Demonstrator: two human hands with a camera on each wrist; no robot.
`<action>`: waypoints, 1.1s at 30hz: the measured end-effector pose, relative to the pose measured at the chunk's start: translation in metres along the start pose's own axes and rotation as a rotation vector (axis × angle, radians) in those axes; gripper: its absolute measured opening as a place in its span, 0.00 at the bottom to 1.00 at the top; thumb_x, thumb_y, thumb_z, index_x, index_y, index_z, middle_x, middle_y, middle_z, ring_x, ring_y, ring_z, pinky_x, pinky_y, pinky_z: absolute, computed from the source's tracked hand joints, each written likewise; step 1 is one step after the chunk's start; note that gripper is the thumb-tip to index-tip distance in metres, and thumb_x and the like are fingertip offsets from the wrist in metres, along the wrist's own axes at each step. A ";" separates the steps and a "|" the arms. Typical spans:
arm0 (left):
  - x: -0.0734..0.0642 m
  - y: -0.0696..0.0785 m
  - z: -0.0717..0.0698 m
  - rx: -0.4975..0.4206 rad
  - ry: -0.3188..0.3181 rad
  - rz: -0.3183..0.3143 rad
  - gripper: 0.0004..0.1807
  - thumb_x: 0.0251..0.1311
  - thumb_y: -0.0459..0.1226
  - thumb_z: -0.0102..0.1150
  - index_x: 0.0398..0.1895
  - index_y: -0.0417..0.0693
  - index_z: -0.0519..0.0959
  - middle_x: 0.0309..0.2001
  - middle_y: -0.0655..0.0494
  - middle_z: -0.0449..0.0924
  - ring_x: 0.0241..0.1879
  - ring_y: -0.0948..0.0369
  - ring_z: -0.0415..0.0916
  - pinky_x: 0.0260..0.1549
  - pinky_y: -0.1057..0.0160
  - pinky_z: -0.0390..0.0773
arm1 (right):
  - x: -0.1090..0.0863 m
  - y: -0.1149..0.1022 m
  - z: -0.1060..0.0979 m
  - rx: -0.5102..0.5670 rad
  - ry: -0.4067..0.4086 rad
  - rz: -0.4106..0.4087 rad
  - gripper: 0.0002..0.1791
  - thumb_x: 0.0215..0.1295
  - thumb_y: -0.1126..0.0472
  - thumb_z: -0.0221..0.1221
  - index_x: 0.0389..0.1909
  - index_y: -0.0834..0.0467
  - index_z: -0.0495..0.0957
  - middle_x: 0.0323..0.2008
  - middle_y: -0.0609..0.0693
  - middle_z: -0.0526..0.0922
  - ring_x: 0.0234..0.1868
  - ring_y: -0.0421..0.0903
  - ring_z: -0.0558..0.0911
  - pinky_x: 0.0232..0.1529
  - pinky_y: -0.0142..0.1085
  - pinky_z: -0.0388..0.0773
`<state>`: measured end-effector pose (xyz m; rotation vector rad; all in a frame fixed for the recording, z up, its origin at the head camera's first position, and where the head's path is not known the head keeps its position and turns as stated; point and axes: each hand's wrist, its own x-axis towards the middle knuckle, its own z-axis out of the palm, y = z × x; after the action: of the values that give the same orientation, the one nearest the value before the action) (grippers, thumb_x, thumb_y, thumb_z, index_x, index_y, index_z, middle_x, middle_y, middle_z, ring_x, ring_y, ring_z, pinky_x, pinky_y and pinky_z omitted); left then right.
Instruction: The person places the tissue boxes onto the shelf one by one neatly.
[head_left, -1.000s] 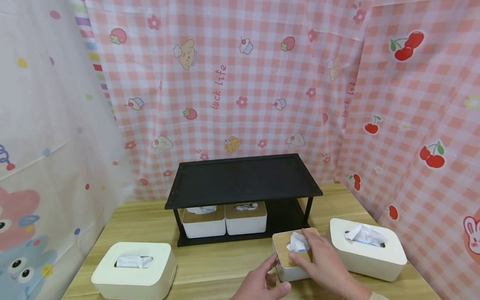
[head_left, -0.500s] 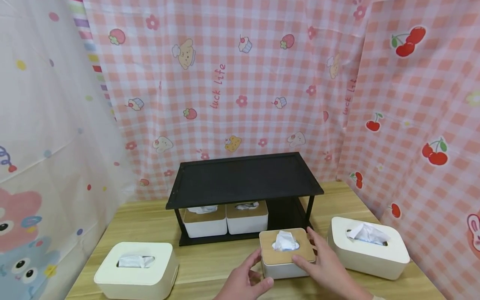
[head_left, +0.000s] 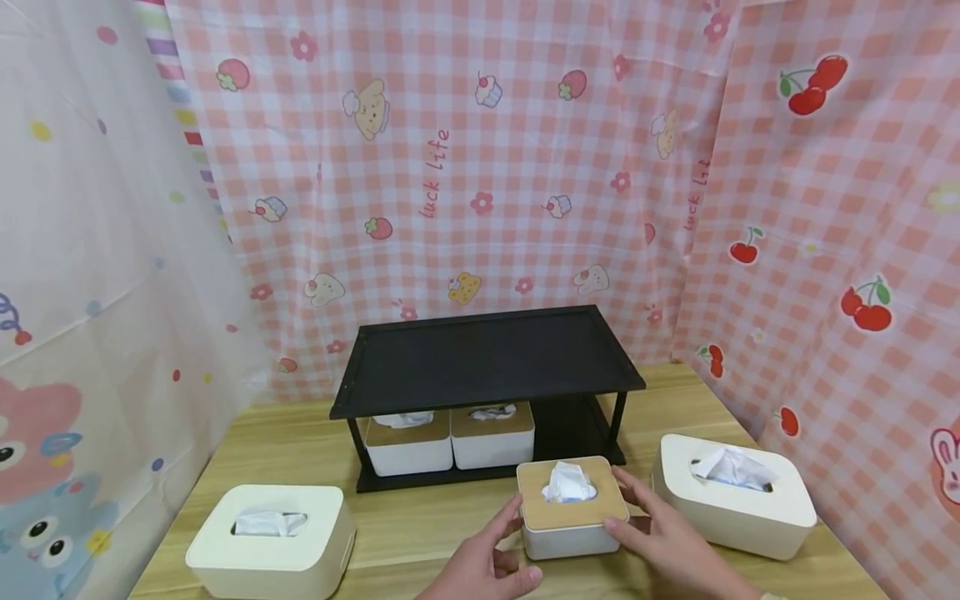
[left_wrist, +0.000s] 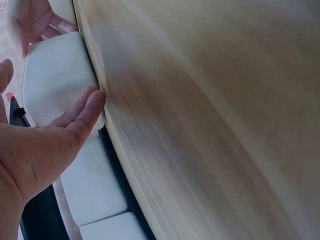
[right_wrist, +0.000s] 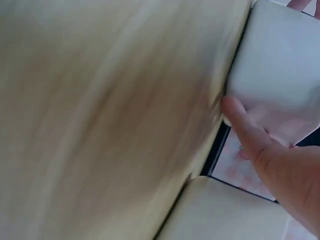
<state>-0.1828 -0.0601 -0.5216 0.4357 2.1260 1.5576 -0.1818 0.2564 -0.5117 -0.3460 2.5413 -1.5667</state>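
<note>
A small white tissue box (head_left: 572,543) with a wood-coloured lid and a tissue sticking out stands on the table, in front of the black rack (head_left: 487,354). My left hand (head_left: 480,562) is at its left side, fingertips against the wall and thumb held apart in front. On the other side, my right hand (head_left: 663,533) has its fingers along the right edge and its thumb by the front right corner. Both wrist views show the box's white wall between the hands. Under the rack's top, two similar boxes, the left tissue box (head_left: 408,454) and the right tissue box (head_left: 491,446), sit side by side.
Right of the hands stands a larger cream tissue box (head_left: 735,504), close to my right hand. Another cream tissue box (head_left: 266,550) is at the left front of the wooden table (head_left: 405,533). A checked curtain (head_left: 480,167) hangs behind the rack.
The small tissue box has shifted left and turned to face squarely forward. My right hand has slid from over its lid to its right side, and my left hand moved left with it.
</note>
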 end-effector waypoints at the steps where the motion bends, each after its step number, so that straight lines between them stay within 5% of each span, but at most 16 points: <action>1: 0.000 0.000 0.000 -0.006 -0.004 -0.005 0.51 0.69 0.50 0.72 0.88 0.58 0.54 0.79 0.37 0.68 0.48 0.56 0.83 0.52 0.53 0.87 | 0.000 0.001 0.000 0.027 -0.012 0.003 0.46 0.77 0.53 0.64 0.85 0.63 0.51 0.73 0.76 0.69 0.63 0.62 0.85 0.51 0.29 0.84; 10: -0.001 0.002 0.000 -0.080 -0.017 -0.023 0.51 0.69 0.46 0.73 0.88 0.57 0.53 0.79 0.35 0.66 0.51 0.55 0.85 0.52 0.53 0.87 | 0.001 0.011 -0.002 0.208 -0.092 0.016 0.47 0.80 0.58 0.60 0.87 0.60 0.42 0.76 0.84 0.57 0.63 0.65 0.82 0.50 0.45 0.90; 21: -0.001 -0.002 0.002 -0.184 -0.026 0.002 0.52 0.70 0.45 0.72 0.89 0.56 0.50 0.81 0.29 0.60 0.53 0.54 0.85 0.53 0.55 0.87 | 0.000 0.013 -0.003 0.283 -0.123 0.035 0.46 0.81 0.58 0.58 0.88 0.57 0.40 0.77 0.85 0.52 0.67 0.66 0.78 0.54 0.48 0.89; 33: 0.002 0.000 0.007 -0.196 -0.001 0.016 0.53 0.68 0.46 0.73 0.89 0.55 0.50 0.79 0.30 0.62 0.51 0.56 0.85 0.55 0.58 0.86 | -0.003 0.009 -0.001 0.467 -0.094 0.150 0.47 0.81 0.57 0.58 0.88 0.52 0.40 0.81 0.79 0.44 0.65 0.52 0.79 0.58 0.45 0.84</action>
<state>-0.1810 -0.0536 -0.5237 0.3860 1.9490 1.7539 -0.1803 0.2619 -0.5198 -0.1631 1.9964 -1.9556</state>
